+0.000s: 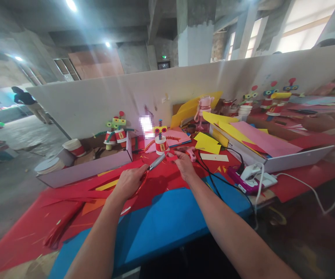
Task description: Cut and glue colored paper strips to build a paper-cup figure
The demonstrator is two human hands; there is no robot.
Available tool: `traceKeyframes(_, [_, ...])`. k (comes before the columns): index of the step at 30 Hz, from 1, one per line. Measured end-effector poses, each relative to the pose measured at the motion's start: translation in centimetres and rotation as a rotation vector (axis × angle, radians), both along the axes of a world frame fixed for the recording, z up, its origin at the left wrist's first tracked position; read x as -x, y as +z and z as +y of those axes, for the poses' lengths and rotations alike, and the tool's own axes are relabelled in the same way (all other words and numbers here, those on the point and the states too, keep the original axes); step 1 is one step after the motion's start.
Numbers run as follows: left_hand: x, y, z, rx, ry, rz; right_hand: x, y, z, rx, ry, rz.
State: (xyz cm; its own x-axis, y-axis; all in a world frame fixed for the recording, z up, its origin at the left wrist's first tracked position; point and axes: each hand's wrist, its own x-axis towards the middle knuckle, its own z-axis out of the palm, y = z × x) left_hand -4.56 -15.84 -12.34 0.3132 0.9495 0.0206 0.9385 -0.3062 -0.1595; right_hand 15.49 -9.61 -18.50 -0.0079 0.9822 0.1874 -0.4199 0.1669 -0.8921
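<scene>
My left hand (131,181) is closed around the orange handles of a pair of scissors (157,162), whose metal blades point up and to the right. Between the fingers of my right hand (184,164) is a small piece of red paper (171,157), close to the blade tips. Whether the blades touch it I cannot tell. Just beyond both hands stands a paper-cup robot figure (162,146) with a yellow head, round eyes and folded paper arms. A pink glue gun (191,154) lies right of my right hand.
At the left is a box (86,170) with cups and more figures (120,133) by it. At the right stand a white box of coloured paper (298,157) and a purple power strip (244,182) with trailing cables. Blue paper (167,224) covers the near edge.
</scene>
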Motion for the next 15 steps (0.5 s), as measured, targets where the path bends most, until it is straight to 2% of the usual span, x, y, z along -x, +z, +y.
traceKeyframes(9, [0.13,-0.2,-0.01,-0.027,-0.026,-0.02,-0.21,0.25,-0.25,-0.001,0.044,-0.033])
traceKeyframes(15, [0.04,-0.2,0.02,-0.027,-0.017,-0.022,-0.16,-0.22,-0.05,-0.019,0.011,-0.099])
